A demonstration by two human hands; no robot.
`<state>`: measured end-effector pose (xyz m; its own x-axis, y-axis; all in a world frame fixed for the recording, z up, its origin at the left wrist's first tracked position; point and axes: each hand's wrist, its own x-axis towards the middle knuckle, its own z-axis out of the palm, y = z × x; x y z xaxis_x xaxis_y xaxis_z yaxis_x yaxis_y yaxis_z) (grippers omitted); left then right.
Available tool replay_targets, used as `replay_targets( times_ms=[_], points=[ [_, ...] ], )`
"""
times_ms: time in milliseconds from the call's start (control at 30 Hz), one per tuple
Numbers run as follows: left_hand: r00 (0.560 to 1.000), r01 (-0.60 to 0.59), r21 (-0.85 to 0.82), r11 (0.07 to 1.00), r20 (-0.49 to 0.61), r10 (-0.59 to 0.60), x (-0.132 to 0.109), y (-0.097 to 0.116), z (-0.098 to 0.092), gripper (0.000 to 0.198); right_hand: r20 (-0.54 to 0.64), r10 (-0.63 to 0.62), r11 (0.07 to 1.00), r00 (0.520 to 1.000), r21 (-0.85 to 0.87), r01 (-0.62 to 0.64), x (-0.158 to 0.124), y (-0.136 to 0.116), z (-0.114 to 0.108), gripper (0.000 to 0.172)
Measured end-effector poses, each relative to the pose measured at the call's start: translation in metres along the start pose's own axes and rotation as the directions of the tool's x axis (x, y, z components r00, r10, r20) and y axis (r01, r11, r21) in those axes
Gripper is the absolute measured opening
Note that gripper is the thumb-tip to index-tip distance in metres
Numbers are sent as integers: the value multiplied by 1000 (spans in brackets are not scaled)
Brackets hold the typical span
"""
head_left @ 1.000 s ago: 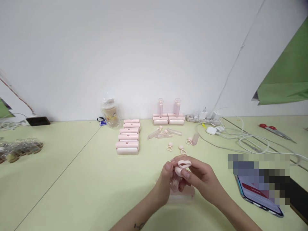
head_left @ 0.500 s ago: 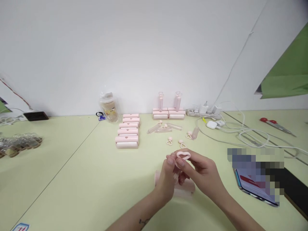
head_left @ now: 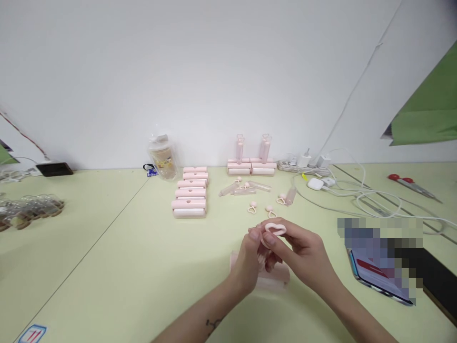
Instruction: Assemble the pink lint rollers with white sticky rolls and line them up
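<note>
Near the front of the pale green table, my right hand (head_left: 303, 247) pinches a pink heart-shaped loop piece (head_left: 275, 229) between thumb and fingers. Pressed up against it, my left hand (head_left: 249, 259) is closed round a clear tube that is mostly hidden by the fingers. Beneath both hands lies a pink and white case (head_left: 278, 278), partly covered. Just beyond them are loose heart loops with round caps (head_left: 252, 207) and several clear pink tubes (head_left: 243, 191).
A column of pink cases (head_left: 189, 208) stands left of centre, beside a bagged cup (head_left: 163, 159). Two upright tubes (head_left: 264, 150) stand on cases at the wall. White cables (head_left: 374, 193), red-handled scissors (head_left: 410, 185) and a phone (head_left: 378, 276) lie to the right.
The heart loop has turned slightly and shifted a little to the right between my fingers. Both hands stay pressed together, and the view has moved slightly.
</note>
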<state>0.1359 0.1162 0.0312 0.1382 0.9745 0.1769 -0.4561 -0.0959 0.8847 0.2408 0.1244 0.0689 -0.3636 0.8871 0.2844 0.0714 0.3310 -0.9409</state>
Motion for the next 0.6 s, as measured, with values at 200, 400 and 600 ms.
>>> replay_targets(
  times_ms=[200,400,600],
  points=[
    [989,132,92,987,-86,-124,0,17,12,39,74,-52,998,996,-28,54,3,3,2,20],
    [972,148,157,976,-203,-114,-2,22,20,22,274,-84,995,958,82,63,7,4,3,32],
    [968,128,206,970,-240,-77,0,16,17,18,274,-135,985,952,141,99,5,8,5,29]
  ],
)
